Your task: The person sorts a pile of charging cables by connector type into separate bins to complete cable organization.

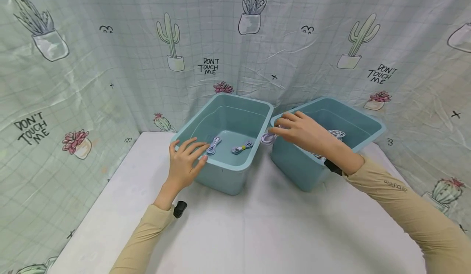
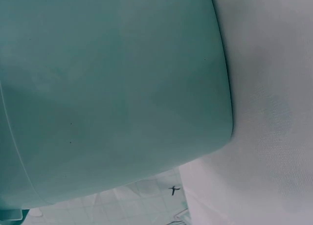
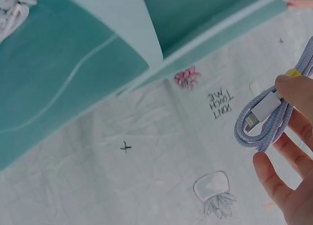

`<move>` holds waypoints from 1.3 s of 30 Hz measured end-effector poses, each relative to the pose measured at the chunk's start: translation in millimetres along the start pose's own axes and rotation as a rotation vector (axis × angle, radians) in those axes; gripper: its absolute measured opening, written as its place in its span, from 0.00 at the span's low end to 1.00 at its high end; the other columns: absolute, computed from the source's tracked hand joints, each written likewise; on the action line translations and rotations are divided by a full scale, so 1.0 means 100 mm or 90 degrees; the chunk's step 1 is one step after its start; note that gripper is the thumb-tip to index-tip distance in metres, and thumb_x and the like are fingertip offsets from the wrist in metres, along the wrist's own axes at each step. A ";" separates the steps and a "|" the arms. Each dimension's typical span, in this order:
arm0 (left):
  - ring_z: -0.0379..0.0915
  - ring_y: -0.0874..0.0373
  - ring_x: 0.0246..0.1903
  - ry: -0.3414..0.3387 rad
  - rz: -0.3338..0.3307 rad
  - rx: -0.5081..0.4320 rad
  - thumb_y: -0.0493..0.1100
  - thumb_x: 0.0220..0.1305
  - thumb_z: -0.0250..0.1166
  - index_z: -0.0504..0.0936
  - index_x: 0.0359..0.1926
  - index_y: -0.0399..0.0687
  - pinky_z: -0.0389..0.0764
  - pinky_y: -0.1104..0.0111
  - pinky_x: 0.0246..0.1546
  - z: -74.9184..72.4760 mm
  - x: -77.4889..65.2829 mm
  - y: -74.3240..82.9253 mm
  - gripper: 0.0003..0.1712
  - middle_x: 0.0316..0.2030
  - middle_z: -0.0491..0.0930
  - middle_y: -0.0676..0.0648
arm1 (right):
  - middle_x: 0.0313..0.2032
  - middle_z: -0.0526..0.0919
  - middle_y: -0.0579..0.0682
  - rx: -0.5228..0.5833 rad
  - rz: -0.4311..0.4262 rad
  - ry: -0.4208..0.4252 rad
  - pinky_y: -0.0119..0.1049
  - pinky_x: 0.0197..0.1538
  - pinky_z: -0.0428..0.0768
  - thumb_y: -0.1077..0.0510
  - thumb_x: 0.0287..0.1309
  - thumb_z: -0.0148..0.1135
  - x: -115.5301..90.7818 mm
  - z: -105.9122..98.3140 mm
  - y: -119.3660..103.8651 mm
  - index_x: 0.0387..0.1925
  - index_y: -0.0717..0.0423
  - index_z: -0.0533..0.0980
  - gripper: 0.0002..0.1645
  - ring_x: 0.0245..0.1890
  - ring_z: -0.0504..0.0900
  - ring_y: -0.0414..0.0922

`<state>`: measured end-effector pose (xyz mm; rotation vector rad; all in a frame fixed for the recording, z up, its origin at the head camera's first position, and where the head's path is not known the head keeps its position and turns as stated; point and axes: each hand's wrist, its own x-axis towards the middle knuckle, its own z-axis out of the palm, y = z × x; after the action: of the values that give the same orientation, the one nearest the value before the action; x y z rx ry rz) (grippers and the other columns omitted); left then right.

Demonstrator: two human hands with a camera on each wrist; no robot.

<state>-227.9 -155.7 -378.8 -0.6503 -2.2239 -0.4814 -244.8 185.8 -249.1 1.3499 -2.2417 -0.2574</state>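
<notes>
My right hand [image 1: 299, 130] pinches a coiled lilac charging cable [image 3: 274, 115] with a yellow tie and a white plug, above the gap between two teal bins. My left hand [image 1: 184, 161] rests on the near left corner of the left bin [image 1: 235, 167], fingers spread over the rim. Two bundled cables lie on that bin's floor: a pale bundle [image 1: 213, 146] near my left fingers and a yellow-tied bundle [image 1: 243, 147] to its right. Inside the right bin [image 1: 294, 169] is a pile of white cables [image 1: 336, 134], partly hidden by my right hand and forearm.
The bins stand side by side on a white table [image 1: 235, 237], the right one turned at an angle. Behind and beside them hangs a cactus-print curtain [image 1: 140, 53]. The left wrist view shows mostly the left bin's outer wall [image 2: 112, 98].
</notes>
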 end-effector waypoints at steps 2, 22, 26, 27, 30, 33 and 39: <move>0.66 0.49 0.55 0.000 0.001 -0.001 0.64 0.65 0.34 0.79 0.47 0.53 0.48 0.43 0.56 0.00 0.00 0.00 0.33 0.44 0.80 0.49 | 0.40 0.77 0.49 -0.003 0.002 0.001 0.40 0.39 0.71 0.64 0.44 0.67 0.07 -0.02 0.05 0.46 0.46 0.73 0.25 0.45 0.71 0.48; 0.66 0.49 0.55 -0.008 -0.004 0.001 0.64 0.65 0.33 0.79 0.47 0.53 0.47 0.44 0.57 0.01 0.00 0.01 0.34 0.45 0.79 0.50 | 0.42 0.79 0.50 0.002 0.057 0.030 0.40 0.39 0.74 0.62 0.54 0.59 0.91 0.20 0.39 0.45 0.47 0.74 0.16 0.43 0.73 0.49; 0.66 0.49 0.55 -0.009 -0.005 0.000 0.64 0.65 0.33 0.80 0.47 0.52 0.48 0.44 0.57 0.00 0.00 0.01 0.34 0.44 0.79 0.49 | 0.41 0.79 0.50 -0.009 0.065 0.033 0.39 0.36 0.73 0.62 0.55 0.58 1.03 0.27 0.43 0.46 0.47 0.74 0.16 0.41 0.72 0.48; 0.66 0.49 0.55 -0.008 -0.005 0.001 0.64 0.65 0.33 0.80 0.47 0.52 0.48 0.44 0.56 0.00 0.01 0.02 0.34 0.44 0.79 0.49 | 0.40 0.78 0.50 -0.009 0.066 0.033 0.39 0.36 0.72 0.62 0.55 0.57 1.06 0.29 0.43 0.45 0.47 0.74 0.15 0.41 0.72 0.48; 0.67 0.49 0.54 -0.004 -0.003 0.000 0.64 0.65 0.34 0.80 0.47 0.52 0.48 0.43 0.56 -0.01 0.01 0.02 0.34 0.44 0.80 0.49 | 0.39 0.78 0.50 -0.010 0.070 0.039 0.39 0.35 0.72 0.61 0.56 0.56 1.13 0.34 0.45 0.44 0.47 0.74 0.13 0.39 0.71 0.48; 0.67 0.49 0.54 -0.003 -0.001 0.004 0.64 0.65 0.34 0.80 0.47 0.52 0.49 0.43 0.56 -0.02 0.01 0.02 0.33 0.44 0.80 0.49 | 0.37 0.78 0.51 -0.019 0.067 0.043 0.39 0.34 0.71 0.62 0.56 0.56 1.20 0.41 0.46 0.43 0.49 0.73 0.12 0.38 0.71 0.49; 0.67 0.49 0.54 -0.005 -0.002 0.006 0.64 0.65 0.33 0.80 0.47 0.53 0.49 0.43 0.56 -0.01 0.00 0.02 0.34 0.44 0.80 0.49 | 0.39 0.78 0.51 -0.020 0.078 0.029 0.40 0.37 0.72 0.61 0.58 0.54 1.30 0.49 0.45 0.45 0.49 0.74 0.13 0.40 0.71 0.49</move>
<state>-226.0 -154.6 -377.4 -0.6444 -2.2338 -0.4705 -354.3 90.2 -230.7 1.1853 -2.2625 -0.2164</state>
